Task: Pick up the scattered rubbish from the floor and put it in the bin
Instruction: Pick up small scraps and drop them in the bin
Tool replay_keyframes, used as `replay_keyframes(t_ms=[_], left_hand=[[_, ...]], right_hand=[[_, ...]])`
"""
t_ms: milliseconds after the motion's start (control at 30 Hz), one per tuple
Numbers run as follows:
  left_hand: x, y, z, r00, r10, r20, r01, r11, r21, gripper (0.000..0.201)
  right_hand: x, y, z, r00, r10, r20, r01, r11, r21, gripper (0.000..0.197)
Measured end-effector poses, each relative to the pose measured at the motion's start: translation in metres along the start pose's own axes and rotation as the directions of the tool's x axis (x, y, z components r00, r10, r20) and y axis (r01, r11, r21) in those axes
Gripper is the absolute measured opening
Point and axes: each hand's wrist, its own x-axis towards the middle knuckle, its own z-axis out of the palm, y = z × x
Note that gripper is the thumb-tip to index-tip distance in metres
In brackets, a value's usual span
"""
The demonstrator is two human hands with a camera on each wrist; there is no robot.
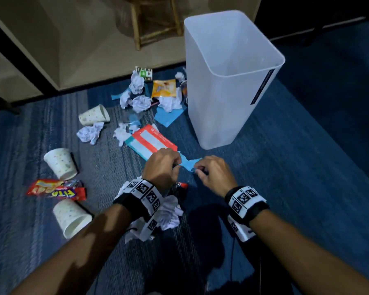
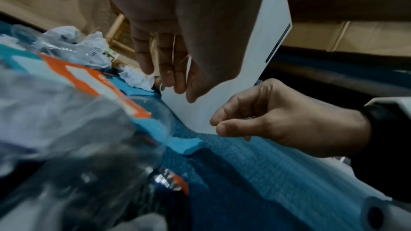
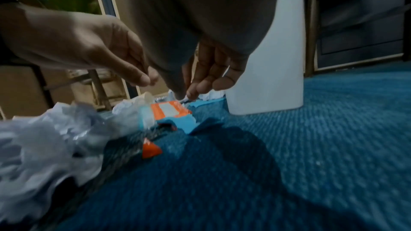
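A torn blue paper scrap (image 1: pixel 190 163) (image 2: pixel 184 145) (image 3: pixel 189 124) lies on the blue carpet just in front of the tall white bin (image 1: pixel 232 92) (image 2: pixel 273 24) (image 3: pixel 278 76). My left hand (image 1: pixel 173 165) (image 2: pixel 173 76) hovers over its left end with fingers hanging loosely and nothing in them. At the scrap's right end my right hand (image 1: pixel 198 170) (image 2: pixel 217 124) (image 3: pixel 195 89) has thumb and forefinger close together, with no paper between them. An orange and teal packet (image 1: pixel 151 141) lies just beyond my left hand.
Crumpled white paper balls (image 1: pixel 141 103), an orange sachet (image 1: pixel 164 88), three paper cups (image 1: pixel 61 163) and a red snack wrapper (image 1: pixel 55 190) litter the carpet to the left. A clear plastic bottle (image 2: pixel 89 147) and white paper lie under my left wrist. A wooden stool (image 1: pixel 153 22) stands behind.
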Motion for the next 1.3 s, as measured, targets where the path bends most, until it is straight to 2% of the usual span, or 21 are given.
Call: replay_keyframes(t_ms=[133, 200, 333, 433, 533, 633, 733, 767, 867, 967, 1033, 1167, 1300], left_hand=[[-0.002, -0.018, 0.015, 0.993, -0.078, 0.084, 0.06, 0.98, 0.191, 0.037], [-0.004, -0.024, 0.019, 0.988, -0.11, 0.104, 0.084, 0.97, 0.227, 0.042], [-0.006, -0.032, 0.018, 0.991, -0.078, 0.109, 0.054, 0.976, 0.21, 0.02], [-0.006, -0.035, 0.015, 0.993, -0.048, 0.104, 0.033, 0.989, 0.145, 0.013], [-0.009, -0.033, 0.006, 0.992, -0.079, 0.102, 0.067, 0.991, 0.117, 0.013], [-0.012, -0.031, -0.009, 0.995, -0.067, 0.072, 0.067, 0.998, 0.007, 0.017], [-0.015, -0.026, -0.032, 0.998, -0.044, 0.036, 0.047, 0.995, -0.085, 0.008], [-0.015, -0.022, -0.04, 1.0, -0.016, 0.001, 0.016, 0.996, -0.089, 0.003], [-0.012, -0.007, -0.066, 0.986, 0.064, -0.156, -0.079, 0.993, -0.092, 0.008], [-0.006, 0.008, -0.095, 0.951, 0.092, -0.294, -0.129, 0.986, -0.109, 0.006], [0.001, 0.019, -0.114, 0.906, 0.135, -0.4, -0.185, 0.979, -0.088, 0.004], [0.015, 0.047, -0.148, 0.758, 0.239, -0.608, -0.33, 0.943, -0.041, 0.002], [0.033, 0.074, -0.174, 0.63, 0.296, -0.718, -0.419, 0.908, 0.006, 0.003]], right_hand=[[-0.005, -0.003, 0.026, 0.983, 0.036, 0.181, -0.023, 0.997, -0.07, 0.014], [-0.007, -0.006, 0.038, 0.975, 0.044, 0.219, -0.029, 0.997, -0.07, 0.018], [-0.007, -0.013, 0.052, 0.975, 0.06, 0.214, -0.039, 0.994, -0.098, 0.03], [-0.006, -0.014, 0.057, 0.976, 0.038, 0.215, -0.019, 0.996, -0.092, 0.027], [-0.009, -0.015, 0.062, 0.982, 0.044, 0.186, -0.033, 0.998, -0.06, 0.015], [-0.011, -0.015, 0.061, 0.985, 0.039, 0.171, -0.033, 0.999, -0.038, 0.01], [-0.013, -0.014, 0.052, 0.997, 0.018, 0.075, -0.019, 1.0, 0.018, 0.009], [-0.013, -0.013, 0.046, 0.999, 0.012, 0.033, -0.013, 0.999, 0.04, 0.009], [-0.01, -0.015, 0.02, 0.996, 0.021, -0.084, -0.011, 0.994, 0.112, 0.008], [-0.005, -0.021, -0.016, 0.96, 0.021, -0.28, 0.031, 0.983, 0.18, 0.004], [-0.002, -0.028, -0.041, 0.929, -0.011, -0.37, 0.081, 0.981, 0.174, 0.005], [0.008, -0.045, -0.088, 0.863, -0.054, -0.503, 0.162, 0.971, 0.173, 0.004], [0.014, -0.065, -0.131, 0.781, -0.075, -0.62, 0.217, 0.963, 0.157, 0.002]])
